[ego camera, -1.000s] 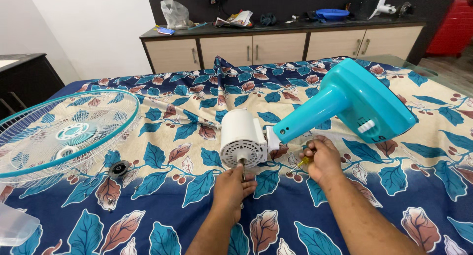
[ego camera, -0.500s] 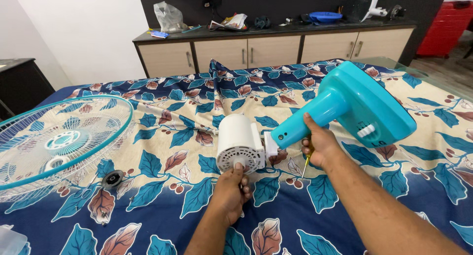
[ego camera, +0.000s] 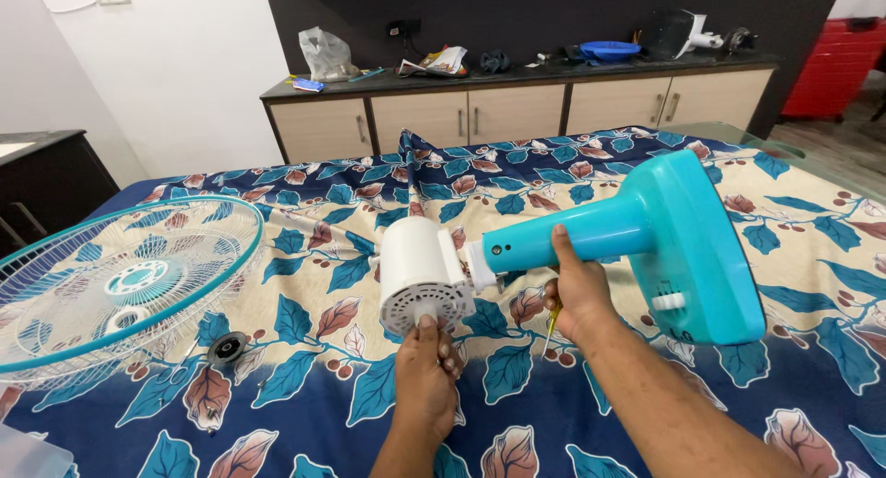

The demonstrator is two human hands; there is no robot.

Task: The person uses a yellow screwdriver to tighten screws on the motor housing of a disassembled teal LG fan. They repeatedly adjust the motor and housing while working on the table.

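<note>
Left hand [ego camera: 426,372] pinching the shaft [ego camera: 426,310] at the face of the white motor [ego camera: 420,273], fingertips closed on it. Right hand [ego camera: 577,293] wrapped shut round the teal neck [ego camera: 577,238], thumb on top; thin yellow tool [ego camera: 551,323] tucked under the same palm, tip hidden.

Whole unit held just above the bed [ego camera: 305,386], lying sideways: motor toward the left, neck in the middle, broad teal base [ego camera: 697,247] out to the right and tilted up.

Handling, as a judgement: rigid moulded plastic, smooth and a bit slippery. Motor likely the heavy end, base bulky but probably hollow, so weight uneven along the length. Neck the sensible hold, round and near the balance point. Shaft thin and free to spin, poor for carrying load; better for steadying only. Pivot between motor and neck may flop if unsupported.

Further out: wire guard [ego camera: 120,289] with teal rim lying at the bed's left edge, small black nut [ego camera: 225,348] beside it. Cabinet [ego camera: 517,109] against the far wall, clutter on top.
</note>
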